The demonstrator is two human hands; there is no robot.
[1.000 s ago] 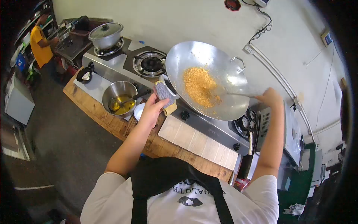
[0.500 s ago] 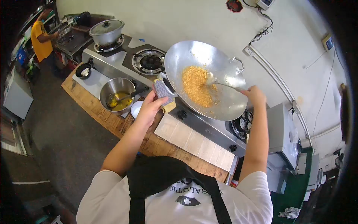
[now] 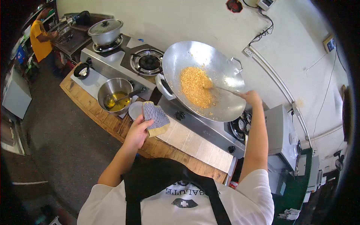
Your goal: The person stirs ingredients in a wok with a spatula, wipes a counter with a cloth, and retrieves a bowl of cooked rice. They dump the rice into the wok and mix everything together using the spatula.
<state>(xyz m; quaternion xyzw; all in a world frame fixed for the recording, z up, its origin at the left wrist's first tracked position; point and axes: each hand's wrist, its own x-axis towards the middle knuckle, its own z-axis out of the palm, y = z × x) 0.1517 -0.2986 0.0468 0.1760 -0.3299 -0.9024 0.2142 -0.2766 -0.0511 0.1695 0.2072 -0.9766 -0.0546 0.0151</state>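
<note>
My left hand [image 3: 139,132] pinches a grey, yellow-edged pot holder [image 3: 156,116] in front of the stove, apart from the wok's near handle [image 3: 163,87]. The big metal wok [image 3: 221,80] sits tilted over a burner, with golden-brown crumbly food [image 3: 195,85] gathered in its middle. My right hand [image 3: 252,98] is wrapped round the handle end of a metal ladle [image 3: 227,90]. The ladle's head is blurred and partly buried at the right side of the food.
A steel bowl [image 3: 103,88] of yellow oil with a ladle stands left of the wok, beside a small white bowl [image 3: 135,110]. Behind are a bare burner [image 3: 147,61] and a lidded pot [image 3: 106,36]. A person in an orange shirt [image 3: 40,40] stands far left.
My left hand has come off the wok's near handle and drawn back toward me with the pot holder. My right hand has shifted slightly, moving the ladle in the food.
</note>
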